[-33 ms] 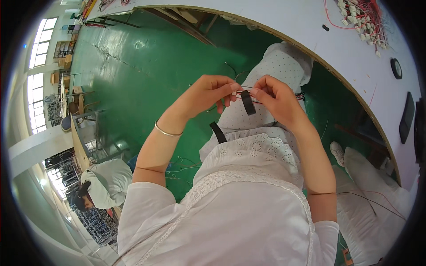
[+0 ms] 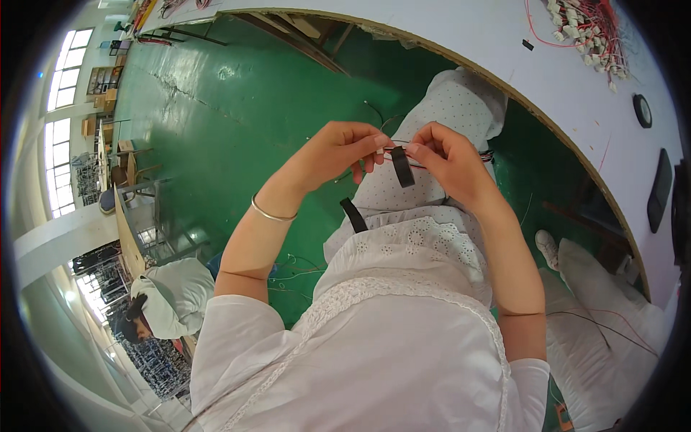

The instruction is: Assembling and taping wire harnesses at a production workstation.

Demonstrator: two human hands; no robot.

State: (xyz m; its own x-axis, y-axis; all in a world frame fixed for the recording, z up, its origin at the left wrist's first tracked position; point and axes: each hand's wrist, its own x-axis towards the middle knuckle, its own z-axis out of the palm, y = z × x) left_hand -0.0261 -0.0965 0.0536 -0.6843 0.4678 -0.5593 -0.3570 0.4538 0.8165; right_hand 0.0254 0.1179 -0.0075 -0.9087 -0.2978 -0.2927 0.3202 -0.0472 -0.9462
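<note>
Above my lap, my left hand (image 2: 335, 155) pinches the end of a thin wire bundle (image 2: 391, 148), with a small whitish piece, perhaps a connector (image 2: 380, 151), at its fingertips. My right hand (image 2: 458, 165) grips the same wires a short way along, thumb against fingers. Between the two hands a strip of black tape (image 2: 403, 170) hangs down from the wires. Dark and red wire ends (image 2: 487, 155) stick out past my right hand. A second black strip (image 2: 353, 215) stands at the edge of my lap, below my left hand.
A pale worktable (image 2: 576, 93) curves along the far and right side, bearing a heap of red wires with white connectors (image 2: 586, 36), a black tape roll (image 2: 643, 111) and a dark flat object (image 2: 659, 191). Other people sit at left (image 2: 173, 299) and right (image 2: 604, 345). Loose wires (image 2: 299, 272) trail over the green floor.
</note>
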